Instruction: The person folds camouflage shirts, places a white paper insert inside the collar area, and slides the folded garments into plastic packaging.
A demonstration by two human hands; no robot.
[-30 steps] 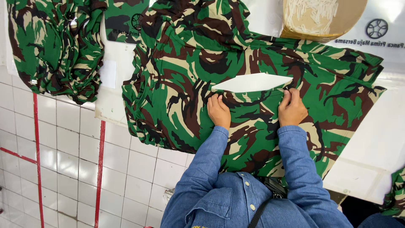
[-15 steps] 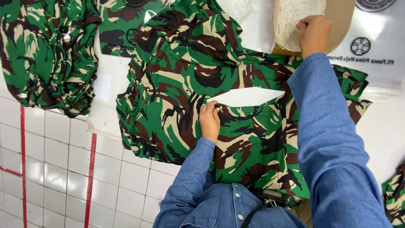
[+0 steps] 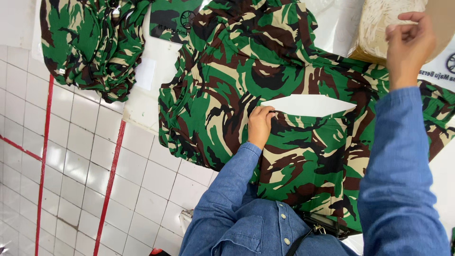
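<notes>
A green, brown and cream camouflage garment (image 3: 265, 71) lies spread on a white table (image 3: 147, 109). A white pointed paper insert (image 3: 308, 105) shows through an opening in the fabric. My left hand (image 3: 259, 125) rests on the garment with its fingertips at the insert's left tip. My right hand (image 3: 407, 45) is raised at the upper right, fingers pinched together over a tan cardboard box (image 3: 379, 28) holding pale material. Whether it grips anything is unclear. Both arms wear blue denim sleeves.
A second pile of camouflage fabric (image 3: 95, 42) lies at the table's upper left. White floor tiles with red lines (image 3: 71, 180) fill the lower left. A dark bag strap and buckle (image 3: 317, 227) hang at my waist.
My right hand left the garment and rose to the box at the upper right. My left hand stayed at the insert's left end. The view shifted closer.
</notes>
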